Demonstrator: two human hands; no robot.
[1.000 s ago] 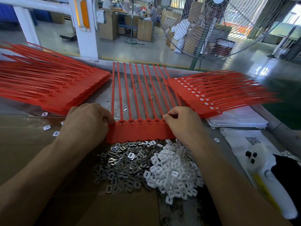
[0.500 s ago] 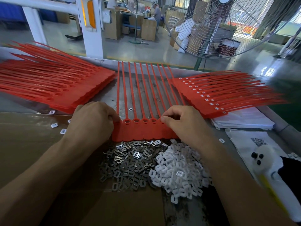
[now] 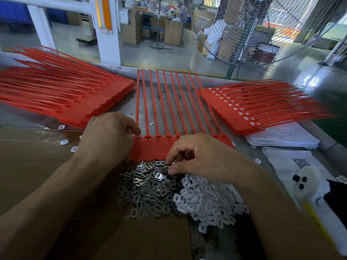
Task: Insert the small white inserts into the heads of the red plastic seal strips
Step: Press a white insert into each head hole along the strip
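The right hand (image 3: 203,159) has come off the far heads of the red seal strip row (image 3: 153,148) to pinch, seemingly, among the metal clips (image 3: 148,182) beside the white inserts (image 3: 208,201), while the left hand (image 3: 110,136) grips its end.
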